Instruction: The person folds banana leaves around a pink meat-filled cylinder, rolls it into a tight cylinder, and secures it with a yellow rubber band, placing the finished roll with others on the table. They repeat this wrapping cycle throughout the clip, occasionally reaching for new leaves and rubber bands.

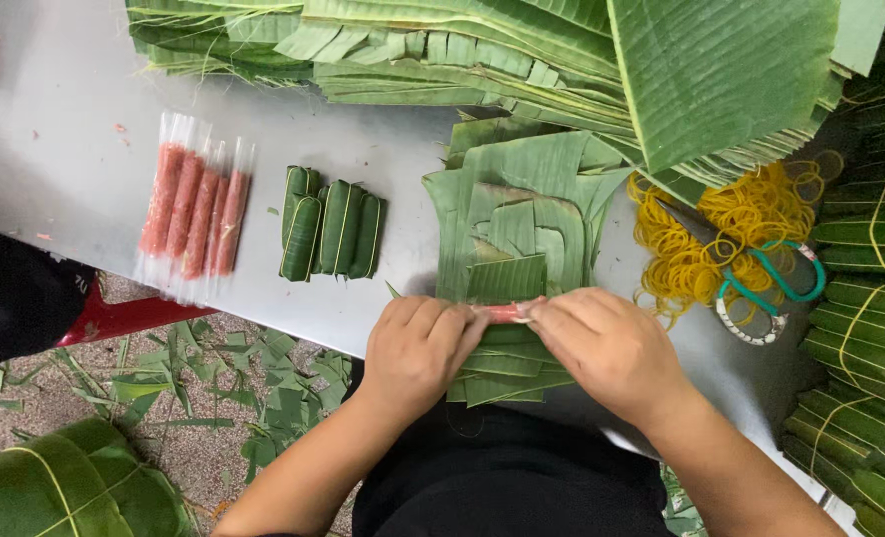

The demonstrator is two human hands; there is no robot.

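Pink rolls (196, 207) in clear film and finished green parcels (333, 235) lie in rows mid-table, within reach. At the near edge, left hand (414, 348) and right hand (609, 350) each pinch an end of one roll (507, 313) over the leaf stack (517, 224), positioned for wrapping. Rubber bands (696, 249) and scissors (766, 288) lie right.

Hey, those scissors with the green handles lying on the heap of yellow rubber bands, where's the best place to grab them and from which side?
Probably take the green-handled scissors by the handle loops, coming from above on the right-hand side. The loops lie flat and exposed on top of the yellow rubber bands, nearest that hand, while the dark blades point away toward the banana leaves.
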